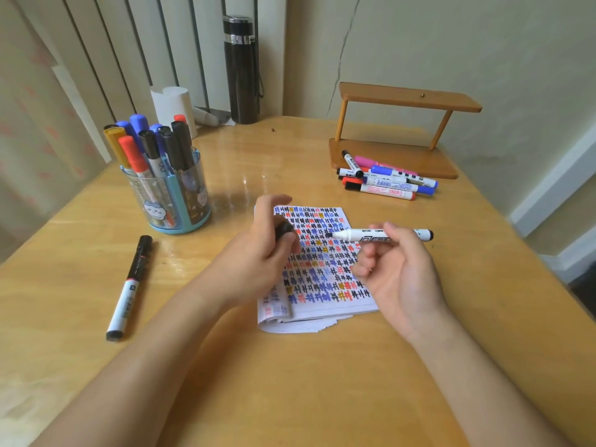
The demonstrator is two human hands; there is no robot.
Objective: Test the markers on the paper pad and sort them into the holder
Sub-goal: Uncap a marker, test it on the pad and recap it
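While palm-up, right hand (pixel 400 272) around marker (pixel 350 234).

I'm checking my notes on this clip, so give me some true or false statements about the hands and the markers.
1. The right hand holds an uncapped marker, its tip over the paper pad. True.
2. The left hand is empty. False: it holds a black cap.
3. The holder has nothing in it. False: several markers stand in it.
4. A capped marker lies alone on the table, left of the pad. True.
5. The pad's top sheet is blank. False: coloured marks cover it.
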